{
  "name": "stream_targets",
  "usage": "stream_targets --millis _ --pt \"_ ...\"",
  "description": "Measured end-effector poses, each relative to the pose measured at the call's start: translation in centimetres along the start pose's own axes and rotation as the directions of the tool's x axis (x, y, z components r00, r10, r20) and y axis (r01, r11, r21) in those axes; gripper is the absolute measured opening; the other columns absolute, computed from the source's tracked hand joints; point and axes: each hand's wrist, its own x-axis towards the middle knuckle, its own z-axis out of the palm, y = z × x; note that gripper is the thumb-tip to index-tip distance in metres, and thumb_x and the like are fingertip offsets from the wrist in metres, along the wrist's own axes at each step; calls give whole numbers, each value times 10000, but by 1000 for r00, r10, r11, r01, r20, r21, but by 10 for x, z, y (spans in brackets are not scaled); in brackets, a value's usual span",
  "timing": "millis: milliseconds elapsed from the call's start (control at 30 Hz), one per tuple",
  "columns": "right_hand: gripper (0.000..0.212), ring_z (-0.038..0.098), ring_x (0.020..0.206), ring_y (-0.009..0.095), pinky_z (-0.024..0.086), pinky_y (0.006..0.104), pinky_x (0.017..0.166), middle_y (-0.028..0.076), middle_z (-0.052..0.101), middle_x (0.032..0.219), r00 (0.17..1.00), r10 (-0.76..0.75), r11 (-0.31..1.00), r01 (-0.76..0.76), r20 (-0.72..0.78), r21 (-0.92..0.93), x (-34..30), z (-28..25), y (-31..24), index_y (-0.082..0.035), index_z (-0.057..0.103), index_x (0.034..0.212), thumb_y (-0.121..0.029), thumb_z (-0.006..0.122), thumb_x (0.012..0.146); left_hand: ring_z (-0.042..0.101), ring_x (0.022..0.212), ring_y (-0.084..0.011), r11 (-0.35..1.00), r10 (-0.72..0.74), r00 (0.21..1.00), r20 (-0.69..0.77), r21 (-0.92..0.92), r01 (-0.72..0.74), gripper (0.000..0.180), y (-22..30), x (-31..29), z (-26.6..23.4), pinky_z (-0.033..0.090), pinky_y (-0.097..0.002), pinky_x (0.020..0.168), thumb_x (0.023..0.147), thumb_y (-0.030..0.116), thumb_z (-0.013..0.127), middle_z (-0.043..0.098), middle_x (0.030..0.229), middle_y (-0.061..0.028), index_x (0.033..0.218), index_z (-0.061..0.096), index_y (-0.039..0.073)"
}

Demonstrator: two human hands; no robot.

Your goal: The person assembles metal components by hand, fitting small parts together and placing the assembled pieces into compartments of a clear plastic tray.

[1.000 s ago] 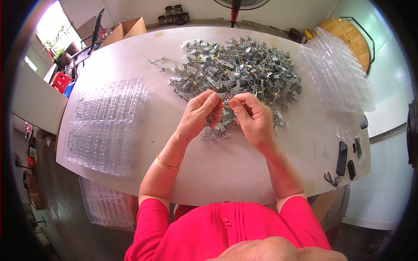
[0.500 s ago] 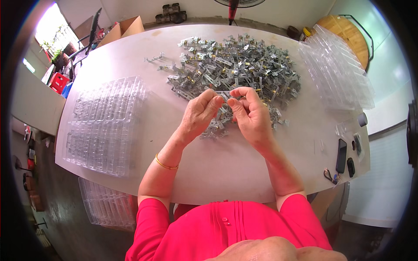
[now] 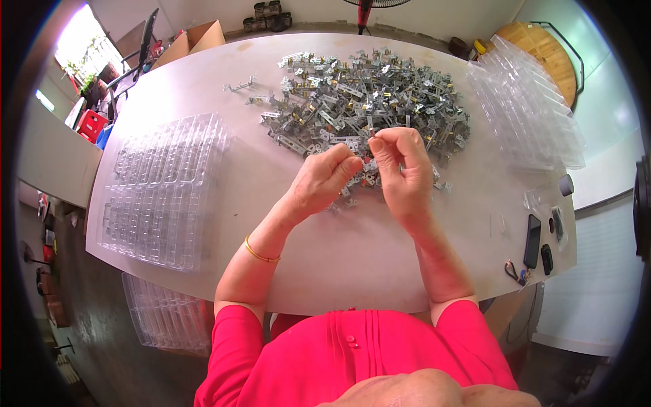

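Observation:
A large heap of small silver metal brackets (image 3: pixel 380 88), some with brass-coloured parts, lies across the far middle of the table. My left hand (image 3: pixel 324 180) is closed at the heap's near edge, thumb pressed against the curled fingers; what it grips is hidden. Just to the right, my right hand (image 3: pixel 408 173) pinches thumb against forefinger. A tiny dark tip shows at that pinch, too small to name. The two hands are slightly apart, with a few brackets visible between and beneath them.
Clear plastic trays (image 3: pixel 163 193) with rows of compartments stand on the table's left. More clear trays (image 3: pixel 519 102) are stacked at the far right. A phone (image 3: pixel 532 241), a small black device (image 3: pixel 546 260) and a key ring (image 3: pixel 517 273) lie at the right edge.
My hands, fingertips close together before, have drawn apart. The right has moved up and to the right, its fingers now pinched; the left has shifted slightly lower.

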Motion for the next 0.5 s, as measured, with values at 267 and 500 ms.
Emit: stream_targets --millis 267,500 --pt "91 429 623 4 367 208 534 -85 509 663 939 323 924 -339 117 174 -2 -1 -4 -56 654 985 -146 658 1001 370 518 -57 510 -410 904 118 -792 335 352 -4 4 -13 273 -216 444 1077 354 500 485 672 7 876 559 71" --pt "99 446 631 23 398 226 558 -53 549 680 883 414 885 -447 219 129 -4 2 -2 -43 656 987 -141 661 996 370 510 -63 465 -368 920 135 -830 308 363 -6 3 -15 279 -219 444 1076 369 495 497 670 -5 882 551 67"
